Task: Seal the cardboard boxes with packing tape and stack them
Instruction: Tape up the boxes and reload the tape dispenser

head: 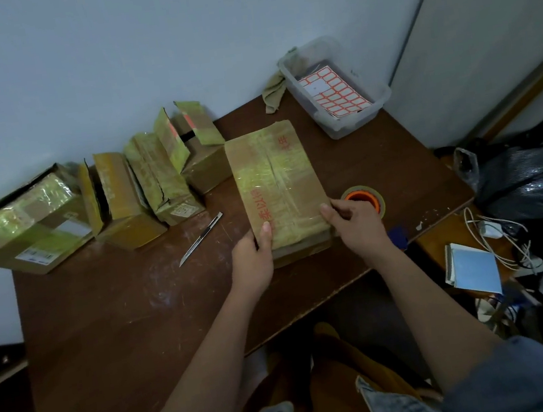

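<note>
Head view showed both hands at the near end of a flat cardboard box [277,184] on the table [138,309]: left hand [252,253] and right hand [356,218] gripped its corners. Beside it sat a tape roll [364,198]. Glossy tape looked slippery; stiff edges seemed safest.

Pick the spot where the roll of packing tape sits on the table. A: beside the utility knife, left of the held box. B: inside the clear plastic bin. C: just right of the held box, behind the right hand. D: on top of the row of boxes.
C: the roll of packing tape lies flat on the table, partly hidden behind the right hand, right of the held box.
</note>
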Demonstrator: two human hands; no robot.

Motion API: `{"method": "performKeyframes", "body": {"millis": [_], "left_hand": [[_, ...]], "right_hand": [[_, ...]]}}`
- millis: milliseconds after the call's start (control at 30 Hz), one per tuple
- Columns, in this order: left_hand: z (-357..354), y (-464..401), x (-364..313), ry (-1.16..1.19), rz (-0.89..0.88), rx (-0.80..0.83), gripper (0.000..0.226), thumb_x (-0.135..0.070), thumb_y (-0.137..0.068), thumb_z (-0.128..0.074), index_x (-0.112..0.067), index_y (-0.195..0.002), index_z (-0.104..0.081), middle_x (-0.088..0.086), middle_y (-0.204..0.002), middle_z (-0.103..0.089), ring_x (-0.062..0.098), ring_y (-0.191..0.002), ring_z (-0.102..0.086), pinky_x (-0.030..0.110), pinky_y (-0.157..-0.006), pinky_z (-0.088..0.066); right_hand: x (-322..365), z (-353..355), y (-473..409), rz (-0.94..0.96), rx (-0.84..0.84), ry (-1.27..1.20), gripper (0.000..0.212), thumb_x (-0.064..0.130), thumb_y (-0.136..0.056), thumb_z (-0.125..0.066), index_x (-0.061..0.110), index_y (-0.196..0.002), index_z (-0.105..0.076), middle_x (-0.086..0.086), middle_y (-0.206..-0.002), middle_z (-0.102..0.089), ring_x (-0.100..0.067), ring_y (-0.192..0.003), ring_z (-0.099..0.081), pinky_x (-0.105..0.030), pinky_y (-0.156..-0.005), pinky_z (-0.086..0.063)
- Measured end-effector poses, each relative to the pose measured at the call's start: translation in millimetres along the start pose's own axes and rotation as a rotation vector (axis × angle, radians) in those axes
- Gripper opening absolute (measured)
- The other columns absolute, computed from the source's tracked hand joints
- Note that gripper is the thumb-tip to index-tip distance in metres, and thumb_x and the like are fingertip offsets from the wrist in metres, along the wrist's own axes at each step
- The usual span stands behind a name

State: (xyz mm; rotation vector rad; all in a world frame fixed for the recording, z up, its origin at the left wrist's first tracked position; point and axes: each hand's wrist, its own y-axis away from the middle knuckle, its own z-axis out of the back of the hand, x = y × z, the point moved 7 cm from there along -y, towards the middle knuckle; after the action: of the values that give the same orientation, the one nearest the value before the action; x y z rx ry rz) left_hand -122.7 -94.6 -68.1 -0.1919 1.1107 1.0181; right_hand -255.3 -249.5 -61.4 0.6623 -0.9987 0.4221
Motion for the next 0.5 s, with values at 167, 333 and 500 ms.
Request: {"method": "performKeyframes", "body": {"millis": [167,333,500], "left_hand": [[17.8,5.5,9.6,-0.072,-0.034,-0.045,0.044,-0.032,-0.104,-0.038,-0.002,-0.126,-0.060,0.009,-0.109,-0.068,0.019,-0.097,-0.060,0.017,-0.069,-0.036],[43.0,-7.4,15.4,-0.087,-0.005,-0.006,0.046,-0.033,-0.105,-0.032,-0.003,-0.126,-0.060,0.009,-0.117,-0.065,0.018,-0.106,-0.057,0.017,-0.075,-0.034],[65.3,5.0,-0.4,-0.084,-0.101,-0.196,0.042,-0.026,-0.103,-0.043,-0.004,-0.139,-0.049,-0.007,-0.126,-0.054,0.006,-0.119,-0.047,-0.001,-0.083,-0.029]], "right_hand": [[-6.5,-19.6,-0.4,-0.087,0.084,-0.183,0.040,0.030,-0.103,-0.048,0.011,-0.137,-0.056,0.003,-0.136,-0.059,-0.013,-0.125,-0.054,-0.033,-0.106,-0.045],[-18.7,-44.9,-2.5,-0.256,0.152,-0.382,0.036,0.024,-0.106,-0.040,0.018,-0.139,-0.053,0.004,-0.135,-0.060,-0.012,-0.126,-0.053,-0.038,-0.107,-0.045],[-8.1,-20.4,15.2,-0.120,-0.271,-0.313,0.035,0.024,-0.104,-0.046,0.012,-0.134,-0.059,0.003,-0.129,-0.064,-0.005,-0.119,-0.057,-0.022,-0.099,-0.047]]}}
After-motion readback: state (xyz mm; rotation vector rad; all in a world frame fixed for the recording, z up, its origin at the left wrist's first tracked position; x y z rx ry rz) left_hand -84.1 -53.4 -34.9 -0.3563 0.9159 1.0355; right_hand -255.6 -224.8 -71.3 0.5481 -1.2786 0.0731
